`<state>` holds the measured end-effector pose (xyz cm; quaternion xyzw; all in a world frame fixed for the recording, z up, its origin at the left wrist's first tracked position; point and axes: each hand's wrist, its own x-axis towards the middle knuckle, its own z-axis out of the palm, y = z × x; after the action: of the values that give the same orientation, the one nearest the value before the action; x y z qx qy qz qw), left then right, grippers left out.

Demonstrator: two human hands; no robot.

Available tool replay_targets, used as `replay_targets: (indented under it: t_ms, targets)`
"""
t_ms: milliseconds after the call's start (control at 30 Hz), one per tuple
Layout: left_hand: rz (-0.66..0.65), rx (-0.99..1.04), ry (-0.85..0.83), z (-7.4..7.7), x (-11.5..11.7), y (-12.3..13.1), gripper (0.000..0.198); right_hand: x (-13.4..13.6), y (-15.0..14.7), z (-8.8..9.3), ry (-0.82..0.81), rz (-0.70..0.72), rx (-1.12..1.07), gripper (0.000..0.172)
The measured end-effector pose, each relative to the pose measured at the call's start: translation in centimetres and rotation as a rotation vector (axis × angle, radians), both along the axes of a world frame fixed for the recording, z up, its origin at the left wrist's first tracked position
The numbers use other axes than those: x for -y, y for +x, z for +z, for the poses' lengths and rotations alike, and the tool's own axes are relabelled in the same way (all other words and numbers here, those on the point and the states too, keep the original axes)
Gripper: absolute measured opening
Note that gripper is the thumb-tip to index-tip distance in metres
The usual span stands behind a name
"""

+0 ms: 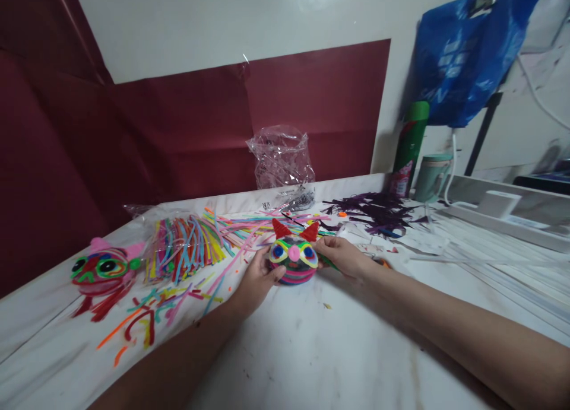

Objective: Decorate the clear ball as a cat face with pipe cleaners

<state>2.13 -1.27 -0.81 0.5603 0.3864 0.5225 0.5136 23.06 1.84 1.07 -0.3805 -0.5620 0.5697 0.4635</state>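
Note:
A round craft animal head (293, 269) stands upright on the table in front of me, with red pointed ears, blue eyes ringed in white and yellow, a pink nose and pink stripes. My left hand (263, 275) is closed around its left side, thumb on the front. At its right side, by the ear and cheek, my right hand (341, 254) has its fingers pinched together. A thin green pipe cleaner (328, 261) shows under those fingers; its ends are hidden.
A second craft animal (104, 267) with pink ears sits at the left. Between lie bundled pipe cleaners (182, 250) and cut scraps (146, 324). Dark purple strips (374, 211), a green spray can (410, 149), a mug (431, 175) and white strips (499, 256) are at the right.

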Motion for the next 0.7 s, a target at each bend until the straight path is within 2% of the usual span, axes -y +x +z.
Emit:
replay_targets:
  t_ms: [267,433,567,700]
  targets:
    - [-0.011,0.076,0.071,-1.0,-0.4,-0.1,0.077,0.2,-0.1,0.2,0.056,-0.027,0.018,0.051]
    - [-0.003,0.052,0.090,-0.5,0.2,0.3,0.084,0.0,0.0,0.1,0.050,-0.043,0.030,0.052]
    - [0.077,-0.010,0.092,0.1,0.8,0.7,0.092,0.2,-0.1,0.2,0.039,-0.061,0.036,0.052]
    - [0.094,-0.060,0.114,0.1,0.8,0.8,0.090,0.6,-0.2,0.3,0.022,-0.054,0.023,0.052]
